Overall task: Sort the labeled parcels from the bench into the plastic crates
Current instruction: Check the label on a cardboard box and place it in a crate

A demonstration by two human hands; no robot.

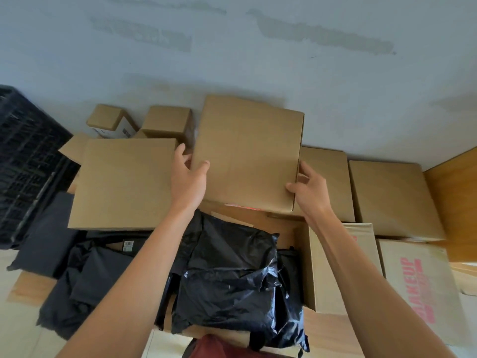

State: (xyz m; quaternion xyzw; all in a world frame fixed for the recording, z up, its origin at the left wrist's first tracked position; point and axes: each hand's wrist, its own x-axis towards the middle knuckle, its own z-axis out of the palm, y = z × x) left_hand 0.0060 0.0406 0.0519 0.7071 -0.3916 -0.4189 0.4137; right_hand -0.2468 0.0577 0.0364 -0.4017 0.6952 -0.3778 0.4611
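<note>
Left hand, right hand grip brown box | black bags below | black crate left

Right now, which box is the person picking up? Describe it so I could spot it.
Start at the pale wall, then look at the row of cardboard boxes below. It is the big square box in the middle, the only one with a hand on each side.

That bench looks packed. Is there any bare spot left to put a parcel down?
Hardly any. Bare wood shows at the right end of the bench, beyond the far-right box, and in a strip at the front left, beside the black bags. The middle is crowded: both hands, left hand and right hand, grip the large box amid others.
</note>
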